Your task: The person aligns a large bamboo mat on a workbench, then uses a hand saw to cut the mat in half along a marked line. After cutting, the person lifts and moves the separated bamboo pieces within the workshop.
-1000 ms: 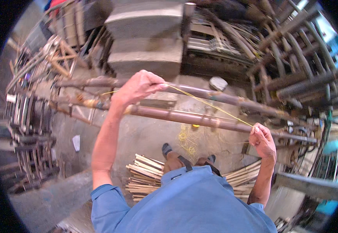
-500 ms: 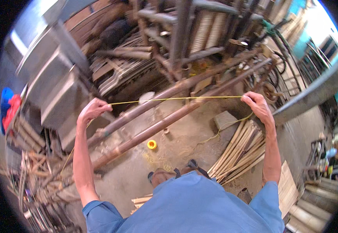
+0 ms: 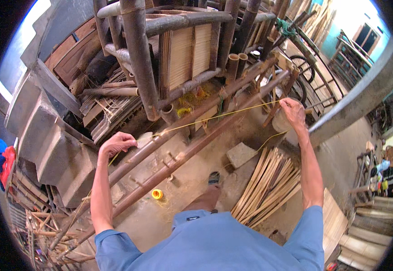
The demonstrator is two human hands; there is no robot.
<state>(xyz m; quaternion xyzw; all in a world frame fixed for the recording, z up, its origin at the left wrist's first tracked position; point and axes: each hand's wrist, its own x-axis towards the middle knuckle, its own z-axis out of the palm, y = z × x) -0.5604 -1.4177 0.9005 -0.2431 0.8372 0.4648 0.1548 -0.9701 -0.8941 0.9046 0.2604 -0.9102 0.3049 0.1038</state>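
A thin yellow string [image 3: 205, 120] runs nearly straight between my two hands, slanting up to the right. My left hand [image 3: 118, 143] pinches one part of it, and a loose length trails down behind that forearm. At the right, my right hand [image 3: 293, 114] pinches the string with the arm stretched out. From there a slack tail hangs toward the floor by a grey block [image 3: 241, 155]. Below the string lie two long brown bamboo poles, an upper pole [image 3: 135, 158] and a lower pole [image 3: 194, 153] with short pegs.
A large bamboo frame [image 3: 135, 58] stands ahead beyond the poles. Pale bamboo strips [image 3: 266, 187] lie bundled on the floor at right. A small yellow ring-shaped object [image 3: 157, 194] sits near my feet. Concrete steps [image 3: 47, 140] rise at left, and a slanting concrete beam [image 3: 359, 101] is at right.
The view has shifted forward and right, bringing the bamboo frame closer. My right hand is now higher than my left, so the string slants. Both pinches stay on it.
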